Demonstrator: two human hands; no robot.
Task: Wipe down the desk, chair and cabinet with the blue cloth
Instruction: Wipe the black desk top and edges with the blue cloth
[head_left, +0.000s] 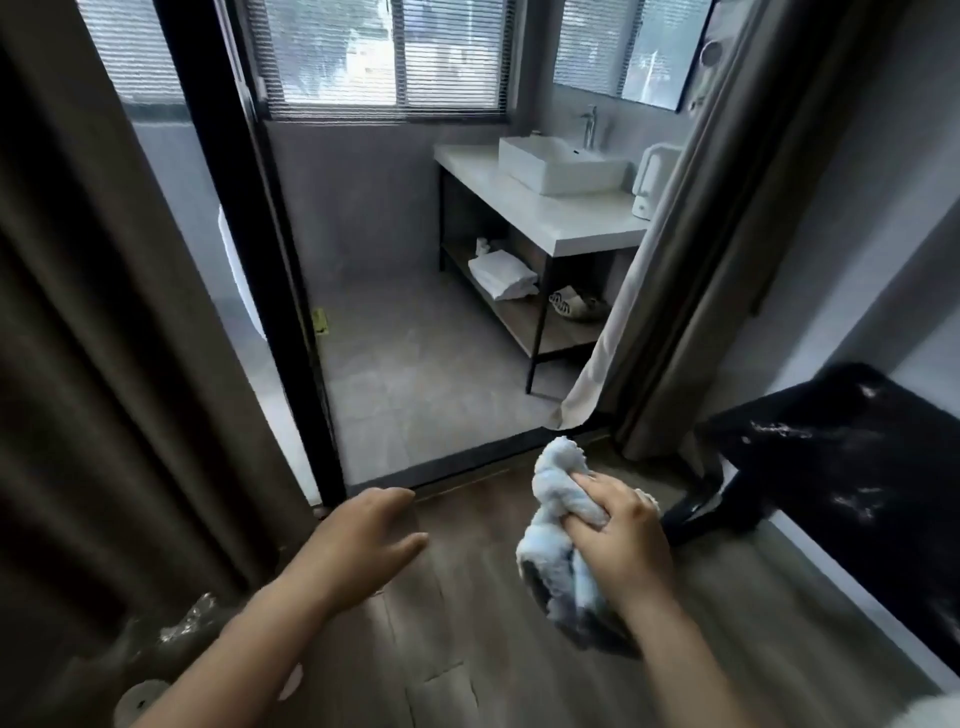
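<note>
right hand (623, 525): fingers curled round the blue cloth (550, 499), gripping it bunched up; cloth sticks out above the fist and hangs below it
blue cloth: in mid-air over the wood floor (493, 649), near the bathroom threshold, touching no furniture
left hand (363, 540): released, fingers loosely extended, palm down, holding nothing; left of the cloth, apart from it
black furniture (831, 467): right side, dark top with pale specks, blurred; can't tell desk or chair
curtains: brown curtain (104, 364) fills the left side
door frame (260, 260): black, between that curtain and the bathroom
bathroom: white basin (561, 163) on white worktop (571, 223), tap (589, 124) behind it, folded white towels (501, 273) on the shelf below
</note>
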